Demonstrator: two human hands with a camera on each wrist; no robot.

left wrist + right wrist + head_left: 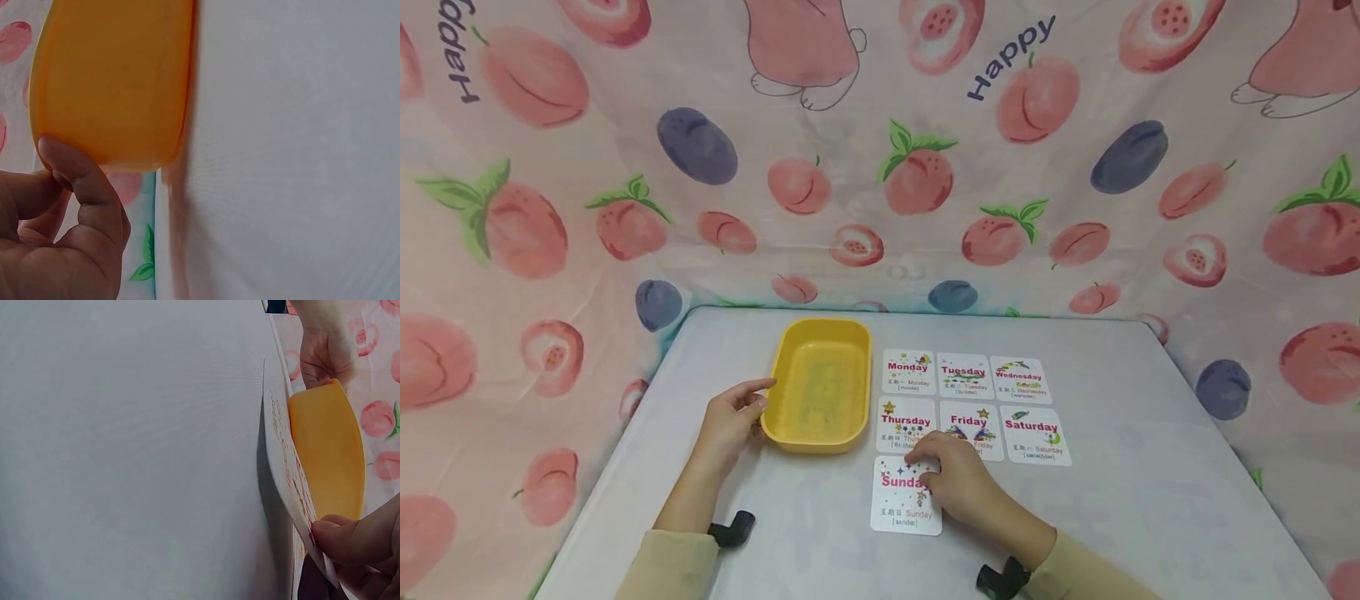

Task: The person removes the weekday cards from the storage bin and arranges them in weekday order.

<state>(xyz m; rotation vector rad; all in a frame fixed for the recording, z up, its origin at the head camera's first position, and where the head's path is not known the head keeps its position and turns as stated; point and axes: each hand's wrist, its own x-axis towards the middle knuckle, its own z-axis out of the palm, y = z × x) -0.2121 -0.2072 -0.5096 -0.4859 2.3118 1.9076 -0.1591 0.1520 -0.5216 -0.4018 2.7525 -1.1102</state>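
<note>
My left hand (726,429) pinches the left rim of a yellow plastic tray (820,383), which stands on the table. In the left wrist view the thumb (69,162) lies over the tray's rim. With thumb and fingers my right hand (966,483) pinches the upper right edge of the Sunday card (895,510). The right wrist view shows this card (282,447) slightly bent and lifted off the table at the pinched end. Just behind it lie the Thursday card (895,417) and the Friday card (958,408), the latter partly hidden by the right hand.
Beyond lies a row with the Monday card (908,382), Tuesday card (966,383) and Wednesday card (1021,387). The Saturday card (1036,442) is right of Friday. A white-covered table (1150,517) meets a fruit-printed cloth (865,150) at the back and sides.
</note>
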